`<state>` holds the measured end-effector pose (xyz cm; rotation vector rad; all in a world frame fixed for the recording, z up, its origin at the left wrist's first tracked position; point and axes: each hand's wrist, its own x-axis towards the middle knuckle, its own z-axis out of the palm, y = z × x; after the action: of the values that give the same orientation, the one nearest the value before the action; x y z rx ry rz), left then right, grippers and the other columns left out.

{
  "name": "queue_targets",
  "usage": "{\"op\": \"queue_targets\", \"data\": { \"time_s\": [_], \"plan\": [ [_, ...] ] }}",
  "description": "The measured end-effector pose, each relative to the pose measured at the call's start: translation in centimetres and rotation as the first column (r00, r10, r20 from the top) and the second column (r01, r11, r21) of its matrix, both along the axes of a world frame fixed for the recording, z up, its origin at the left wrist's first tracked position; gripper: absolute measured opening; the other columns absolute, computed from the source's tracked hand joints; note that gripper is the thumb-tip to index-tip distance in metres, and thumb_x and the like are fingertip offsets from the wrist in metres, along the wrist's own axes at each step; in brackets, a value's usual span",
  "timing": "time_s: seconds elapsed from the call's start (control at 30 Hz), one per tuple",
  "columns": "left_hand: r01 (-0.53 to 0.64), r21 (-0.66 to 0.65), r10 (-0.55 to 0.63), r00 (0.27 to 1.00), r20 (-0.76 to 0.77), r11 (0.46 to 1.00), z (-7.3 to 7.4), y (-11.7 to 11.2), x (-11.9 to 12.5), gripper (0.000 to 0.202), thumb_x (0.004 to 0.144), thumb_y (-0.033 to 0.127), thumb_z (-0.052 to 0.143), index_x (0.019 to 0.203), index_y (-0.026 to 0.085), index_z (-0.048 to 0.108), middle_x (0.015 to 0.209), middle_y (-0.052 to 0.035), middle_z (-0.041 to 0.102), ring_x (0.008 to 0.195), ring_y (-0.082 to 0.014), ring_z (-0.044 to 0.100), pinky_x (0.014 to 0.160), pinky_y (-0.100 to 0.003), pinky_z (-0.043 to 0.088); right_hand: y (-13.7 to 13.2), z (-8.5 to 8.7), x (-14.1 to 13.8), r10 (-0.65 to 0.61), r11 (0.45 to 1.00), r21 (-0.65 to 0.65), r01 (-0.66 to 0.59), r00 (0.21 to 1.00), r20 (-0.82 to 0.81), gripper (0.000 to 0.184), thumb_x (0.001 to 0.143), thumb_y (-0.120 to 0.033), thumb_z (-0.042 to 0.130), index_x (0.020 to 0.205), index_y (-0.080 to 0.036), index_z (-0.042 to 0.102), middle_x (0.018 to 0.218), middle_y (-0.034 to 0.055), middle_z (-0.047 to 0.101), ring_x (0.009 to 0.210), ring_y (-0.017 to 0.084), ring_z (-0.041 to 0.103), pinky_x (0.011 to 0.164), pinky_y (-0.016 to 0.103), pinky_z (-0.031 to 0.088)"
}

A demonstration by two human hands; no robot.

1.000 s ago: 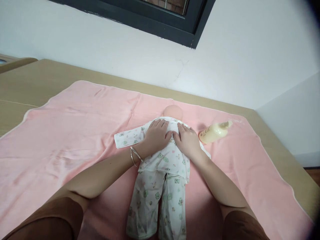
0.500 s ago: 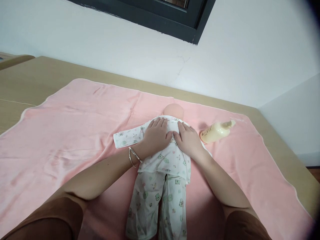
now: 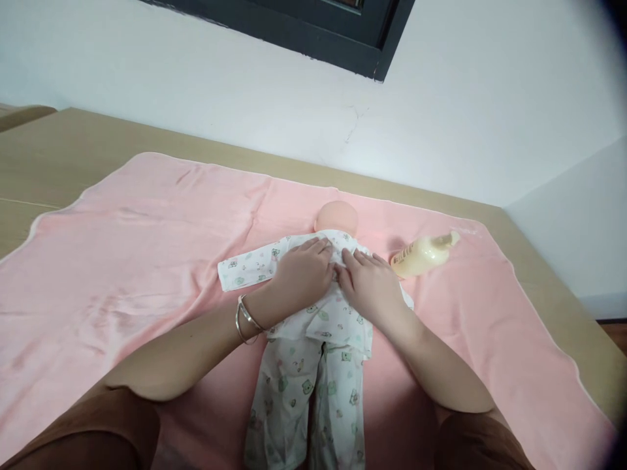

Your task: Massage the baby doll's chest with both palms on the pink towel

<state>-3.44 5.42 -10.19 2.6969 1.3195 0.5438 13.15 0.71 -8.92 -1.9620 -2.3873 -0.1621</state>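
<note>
A baby doll (image 3: 336,217) lies on a pink blanket, its bare round head pointing away from me. It wears a white printed top (image 3: 337,310) and matching trousers (image 3: 289,398). My left hand (image 3: 304,274) rests on the left of the doll's upper chest, fingers stretched out over the cloth; a silver bangle is on that wrist. On the right of the chest lies my right hand (image 3: 372,281), its fingers spread and slightly bent. Both hands touch the top, thumbs near the middle. The doll's left-side sleeve (image 3: 245,269) sticks out sideways; the other sleeve is mostly hidden behind my right arm.
A pale yellow pump bottle (image 3: 424,256) lies on its side right of the doll. The pink blanket (image 3: 122,261) covers much of a wooden table (image 3: 196,147). Behind are a white wall and a dark window frame (image 3: 313,39).
My left hand has turned inward and shifted slightly right across the chest. My right hand has moved slightly down, its fingers more bent. The view has shifted slightly.
</note>
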Motion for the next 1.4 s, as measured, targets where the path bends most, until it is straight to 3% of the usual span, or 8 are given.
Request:
{"op": "queue_targets", "data": {
  "time_s": [0.1, 0.27, 0.5, 0.63, 0.73, 0.9, 1.07, 1.4],
  "plan": [
    [-0.043, -0.046, 0.045, 0.998, 0.043, 0.998, -0.7, 1.9, -0.2, 0.047, 0.102, 0.036, 0.041, 0.137, 0.009, 0.058, 0.146, -0.0185, 0.059, 0.139, -0.0306, 0.052, 0.118, -0.047, 0.042, 2.2, -0.7, 1.0, -0.051, 0.999, -0.004, 0.051, 0.995, -0.084, 0.058, 0.107, -0.043, 0.032, 0.149, -0.006, 0.047, 0.143, 0.0227, 0.060, 0.134, 0.035, 0.056, 0.113, 0.049, 0.039],
    [0.006, -0.070, -0.005, 1.000, 0.013, 0.998, -0.7, 2.0, -0.1, 0.050, 0.103, 0.034, 0.041, 0.146, 0.009, 0.050, 0.150, -0.0208, 0.054, 0.142, -0.0336, 0.049, 0.118, -0.053, 0.039, 3.3, -1.5, 1.4, 0.111, 0.993, 0.041, -0.108, 0.990, -0.089, 0.055, 0.106, -0.030, 0.032, 0.157, -0.012, 0.038, 0.150, 0.0207, 0.053, 0.147, 0.034, 0.042, 0.119, 0.053, 0.031],
    [0.083, -0.007, -0.083, 0.984, -0.160, 0.996, 1.6, -1.1, -0.6, 0.044, 0.102, 0.027, 0.043, 0.139, 0.009, 0.058, 0.148, -0.0217, 0.057, 0.138, -0.0354, 0.054, 0.111, -0.049, 0.046, -0.1, -0.3, -0.1, 0.095, 0.993, 0.069, -0.099, 0.994, 0.054, 0.049, 0.102, -0.027, 0.036, 0.144, -0.005, 0.053, 0.131, 0.0239, 0.067, 0.130, 0.035, 0.058, 0.120, 0.052, 0.029],
    [0.069, -0.047, -0.076, 0.983, -0.168, 0.997, 2.0, -1.0, -0.9, 0.048, 0.103, 0.035, 0.042, 0.138, 0.007, 0.059, 0.149, -0.0212, 0.057, 0.140, -0.0341, 0.053, 0.112, -0.048, 0.046, 0.0, 0.5, 0.2, 0.026, 0.999, 0.041, -0.025, 1.000, -0.010, 0.037, 0.104, -0.033, 0.039, 0.122, -0.015, 0.066, 0.112, 0.0149, 0.076, 0.111, 0.029, 0.069, 0.119, 0.050, 0.030],
    [-0.010, -0.084, -0.002, 0.990, -0.139, 0.996, 1.6, -0.1, -0.6, 0.053, 0.105, 0.041, 0.039, 0.139, 0.005, 0.058, 0.152, -0.0218, 0.053, 0.142, -0.0341, 0.050, 0.115, -0.050, 0.044, 0.9, 0.7, 0.7, -0.041, 0.999, 0.012, 0.042, 0.997, -0.063, 0.038, 0.104, -0.041, 0.041, 0.112, -0.016, 0.068, 0.109, 0.0130, 0.077, 0.107, 0.028, 0.070, 0.118, 0.050, 0.031],
    [-0.042, -0.064, 0.041, 0.999, -0.022, 0.997, -0.4, 1.4, 0.2, 0.056, 0.105, 0.044, 0.038, 0.143, 0.006, 0.053, 0.153, -0.0210, 0.052, 0.145, -0.0343, 0.046, 0.119, -0.050, 0.039, 2.2, -0.6, 1.0, -0.064, 0.998, -0.008, 0.064, 0.992, -0.109, 0.055, 0.104, -0.039, 0.037, 0.147, -0.007, 0.049, 0.144, 0.0218, 0.060, 0.138, 0.034, 0.052, 0.117, 0.052, 0.034],
    [-0.075, -0.023, 0.076, 0.993, 0.090, 0.997, -2.1, 1.8, 0.8, 0.049, 0.103, 0.039, 0.041, 0.140, 0.010, 0.054, 0.150, -0.0192, 0.053, 0.142, -0.0335, 0.046, 0.121, -0.053, 0.034, 3.2, -2.3, 1.1, -0.017, 1.000, 0.011, 0.018, 0.990, -0.142, 0.061, 0.103, -0.035, 0.034, 0.155, -0.003, 0.036, 0.155, 0.0240, 0.047, 0.147, 0.034, 0.041, 0.119, 0.052, 0.033],
    [-0.078, -0.006, 0.078, 0.990, 0.117, 0.997, -2.3, 1.6, 0.9, 0.046, 0.102, 0.037, 0.042, 0.139, 0.012, 0.053, 0.147, -0.0180, 0.055, 0.141, -0.0328, 0.046, 0.120, -0.053, 0.034, 3.2, -2.6, 1.1, -0.013, 0.999, 0.037, 0.018, 0.991, -0.132, 0.060, 0.102, -0.031, 0.036, 0.155, -0.003, 0.037, 0.154, 0.0244, 0.048, 0.145, 0.034, 0.043, 0.118, 0.053, 0.035]
  ]
}}
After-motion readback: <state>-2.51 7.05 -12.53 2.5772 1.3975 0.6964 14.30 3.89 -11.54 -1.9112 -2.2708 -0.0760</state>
